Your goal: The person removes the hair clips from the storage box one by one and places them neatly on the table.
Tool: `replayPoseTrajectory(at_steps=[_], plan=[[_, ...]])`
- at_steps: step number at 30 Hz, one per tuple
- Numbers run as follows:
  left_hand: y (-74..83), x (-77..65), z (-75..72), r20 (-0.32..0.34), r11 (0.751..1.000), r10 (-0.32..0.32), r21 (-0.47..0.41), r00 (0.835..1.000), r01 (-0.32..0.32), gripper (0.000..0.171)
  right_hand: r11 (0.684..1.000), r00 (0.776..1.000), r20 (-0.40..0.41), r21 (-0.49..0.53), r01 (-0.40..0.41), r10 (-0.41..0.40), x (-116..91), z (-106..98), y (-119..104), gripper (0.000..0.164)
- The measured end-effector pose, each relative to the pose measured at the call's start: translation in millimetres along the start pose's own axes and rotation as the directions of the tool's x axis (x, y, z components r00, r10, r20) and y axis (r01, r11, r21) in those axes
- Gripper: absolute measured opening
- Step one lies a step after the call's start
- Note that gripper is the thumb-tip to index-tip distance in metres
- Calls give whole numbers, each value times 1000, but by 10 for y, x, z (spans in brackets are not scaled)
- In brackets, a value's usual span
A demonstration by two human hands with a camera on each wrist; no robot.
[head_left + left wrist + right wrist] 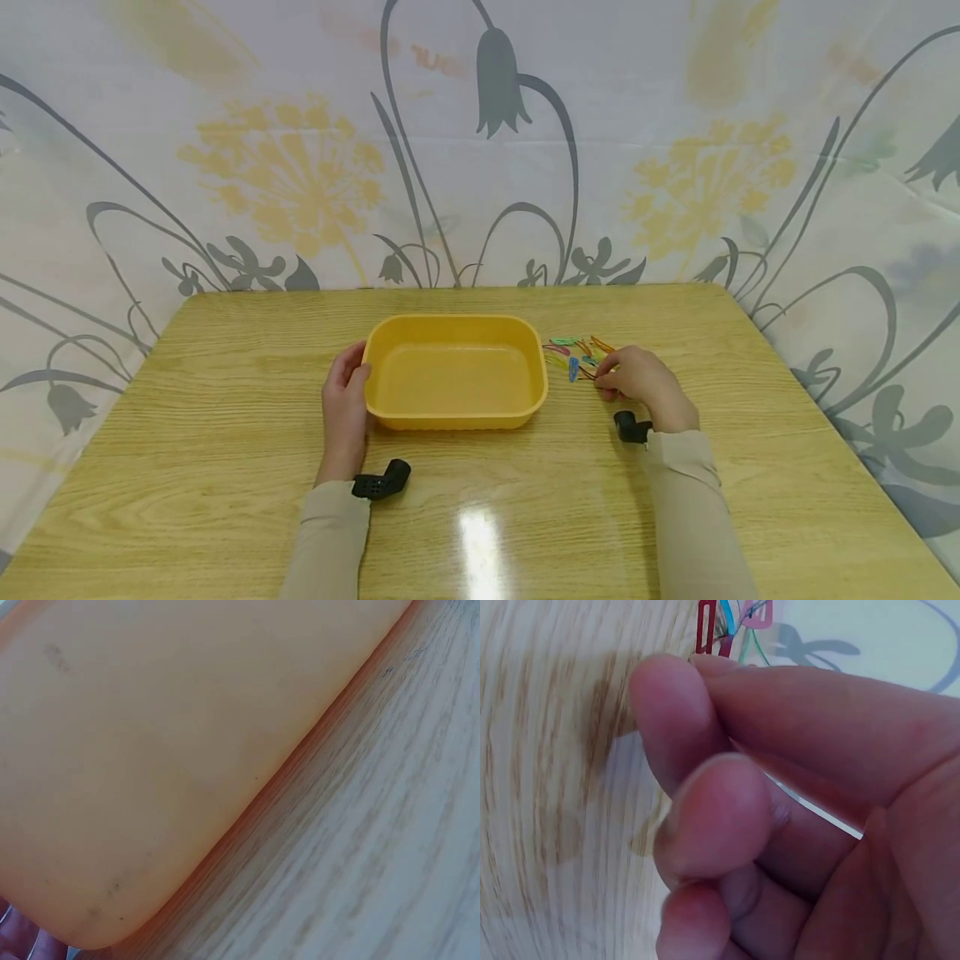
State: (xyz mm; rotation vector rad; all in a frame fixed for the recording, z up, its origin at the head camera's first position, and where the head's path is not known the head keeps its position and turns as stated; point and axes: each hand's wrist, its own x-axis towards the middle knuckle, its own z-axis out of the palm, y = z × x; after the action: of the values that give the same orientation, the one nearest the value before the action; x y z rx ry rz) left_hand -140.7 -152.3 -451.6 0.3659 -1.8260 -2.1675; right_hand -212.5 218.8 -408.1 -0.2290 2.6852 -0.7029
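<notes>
A yellow plastic basin (pixel 455 419) stands on the wooden table. My left hand (pixel 346 417) grips its left end, the thumb at the rim. In the left wrist view the basin's outer wall (pixel 172 750) fills most of the picture, and the fingers (pixel 30 937) show only at its lower corner. To the right of the basin lie several colourful snap hair clips, among them a blue clip (pixel 573 369) and a green clip (pixel 562 341). My right hand (pixel 647 385) is at their near edge, thumb and forefinger pinching the end of a red hair clip (pixel 706 626).
The wooden table (pixel 225 467) reaches back to a patterned cloth (pixel 450 167) that hangs behind it and at both sides. Each wrist wears a small black camera, the left camera (pixel 382 481) just in front of the basin. Nothing lies inside the basin.
</notes>
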Motion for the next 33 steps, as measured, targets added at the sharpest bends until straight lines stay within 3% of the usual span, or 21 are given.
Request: replayPoseTrajectory(at_steps=[7, 13, 18, 25, 28, 30, 31, 33], plan=[[-10, 24, -29, -28, 998, 29, 57, 999, -28, 38, 1000, 1000, 15, 30, 9, -10, 37, -25, 16, 21], [-29, 14, -89, -29, 999, 42, 12, 999, -42, 39, 992, 999, 32, 118, 40, -44, 36, -33, 27, 29], [-47, 46, -134, -20, 998, 56, 21, 998, -56, 39, 986, 995, -21, 131, 101, -99, 14, -21, -12, 33], [-46, 21, -186, -34, 988, 64, 142, 997, -58, 43, 979, 989, -55, 144, 142, -136, -56, 48, -116, 35], [-26, -36, -233, -62, 960, 104, 268, 993, -84, 42, 981, 987, -65, 122, 153, -146, -114, 89, -178, 36], [7, -65, -249, -60, 925, 153, 360, 986, -121, 40, 980, 983, -76, 98, 173, -166, -156, 107, -222, 36], [30, -76, -248, -44, 904, 185, 400, 982, -152, 39, 979, 981, -83, 88, 185, -178, -178, 114, -248, 36], [86, -91, -220, 32, 834, 264, 494, 964, -244, 39, 975, 972, -106, 51, 218, -212, -216, 119, -319, 36]])
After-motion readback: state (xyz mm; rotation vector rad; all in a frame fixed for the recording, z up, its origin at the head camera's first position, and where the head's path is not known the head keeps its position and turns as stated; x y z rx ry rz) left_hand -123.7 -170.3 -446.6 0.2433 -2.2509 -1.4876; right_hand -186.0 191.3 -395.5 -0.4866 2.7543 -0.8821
